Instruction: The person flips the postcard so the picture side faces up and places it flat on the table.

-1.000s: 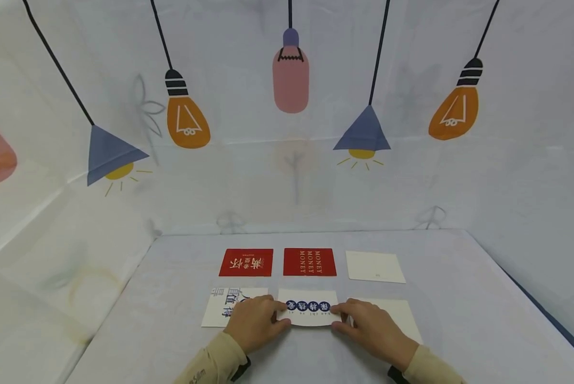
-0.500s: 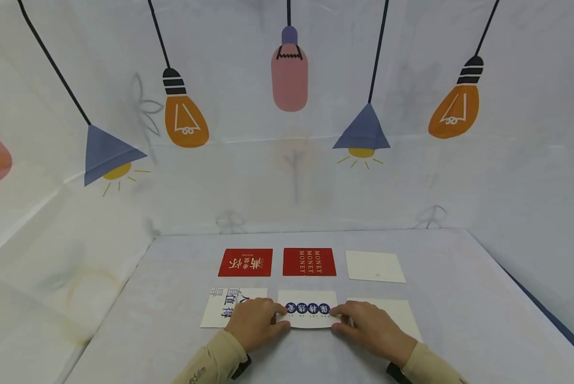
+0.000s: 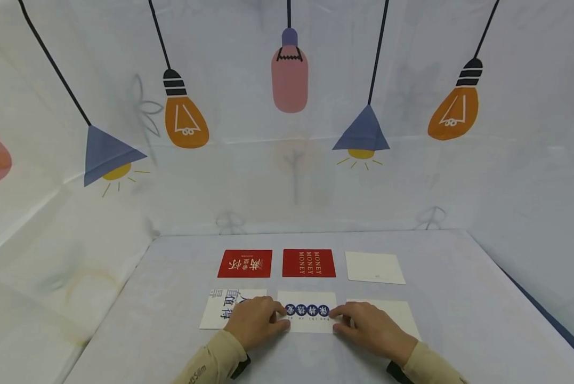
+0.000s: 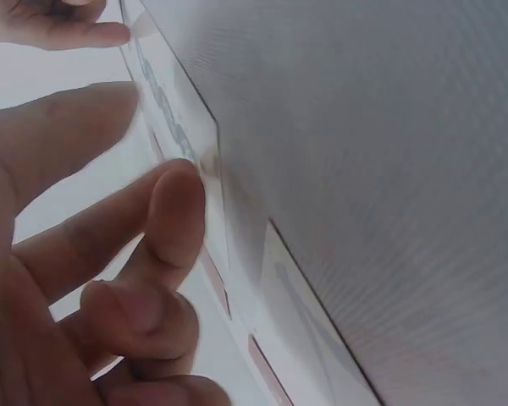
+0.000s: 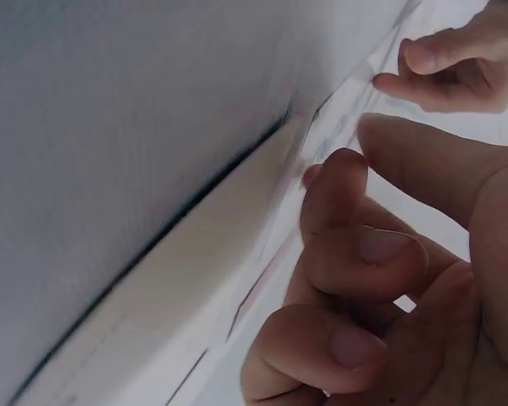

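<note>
A white card (image 3: 309, 326) printed with blue circles and white characters lies flat in the middle of the front row, in the head view. My left hand (image 3: 255, 321) is at its left edge, index fingertip touching or just over the card and thumb near its front corner. At the right edge my right hand (image 3: 375, 329) is placed likewise. Both wrist views show thumb and index finger apart, with the other fingers loosely bent. The left hand partly covers a white card with large blue characters (image 3: 215, 309); a cream card (image 3: 402, 313) is partly behind the right hand.
Behind the front row lie a red card with white characters (image 3: 244, 264), a red card reading MONEY (image 3: 308, 263) and a plain cream card (image 3: 375, 268). White sheeting with printed lamps (image 3: 289, 85) stands behind the white table (image 3: 171, 282).
The middle card, bowed between both hands a second ago, has come down toward me and now lies flat. Fingers and thumbs have eased off it. The other cards stay put.
</note>
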The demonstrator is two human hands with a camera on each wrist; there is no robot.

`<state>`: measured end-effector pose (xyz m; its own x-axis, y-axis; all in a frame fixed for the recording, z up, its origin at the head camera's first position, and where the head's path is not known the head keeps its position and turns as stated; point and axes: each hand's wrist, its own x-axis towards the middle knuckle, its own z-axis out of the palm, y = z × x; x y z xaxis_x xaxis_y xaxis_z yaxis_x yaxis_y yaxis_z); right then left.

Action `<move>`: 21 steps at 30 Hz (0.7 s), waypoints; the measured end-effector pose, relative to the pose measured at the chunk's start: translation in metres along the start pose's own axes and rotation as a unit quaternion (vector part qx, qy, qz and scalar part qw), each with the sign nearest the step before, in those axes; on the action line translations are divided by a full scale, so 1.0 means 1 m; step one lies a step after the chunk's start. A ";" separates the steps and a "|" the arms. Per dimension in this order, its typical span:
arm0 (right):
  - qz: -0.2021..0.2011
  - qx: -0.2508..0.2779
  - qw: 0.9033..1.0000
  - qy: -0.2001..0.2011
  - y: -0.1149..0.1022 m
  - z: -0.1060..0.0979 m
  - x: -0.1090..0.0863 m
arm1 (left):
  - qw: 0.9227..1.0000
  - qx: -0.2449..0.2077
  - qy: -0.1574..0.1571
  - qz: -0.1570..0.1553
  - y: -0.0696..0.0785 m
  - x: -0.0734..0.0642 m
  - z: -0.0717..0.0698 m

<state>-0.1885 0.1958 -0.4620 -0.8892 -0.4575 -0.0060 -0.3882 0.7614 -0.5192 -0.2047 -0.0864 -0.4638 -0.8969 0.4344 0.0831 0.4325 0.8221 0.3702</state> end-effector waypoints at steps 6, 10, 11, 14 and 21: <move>-0.010 0.019 0.999 0.043 0.007 -0.011 0.001 | 0.999 0.005 0.048 0.007 -0.002 0.008 0.000; -0.009 0.024 0.998 0.065 0.014 -0.017 0.001 | 0.997 0.007 0.072 0.006 0.000 0.016 -0.003; -0.010 0.025 0.997 0.070 0.016 -0.019 0.002 | 0.997 0.006 0.075 0.008 0.000 0.018 -0.003; -0.007 0.026 0.996 0.082 0.021 -0.023 0.002 | 0.997 0.008 0.081 0.014 0.004 0.026 -0.004; 0.000 0.020 0.993 0.114 0.032 -0.033 -0.001 | 0.995 0.027 0.094 0.032 0.016 0.049 -0.003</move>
<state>-0.2080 0.2353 -0.4506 -0.9226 -0.3382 0.1855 -0.3825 0.7399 -0.5534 -0.2422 -0.0532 -0.4506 -0.8667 0.4137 0.2787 0.4887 0.8161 0.3085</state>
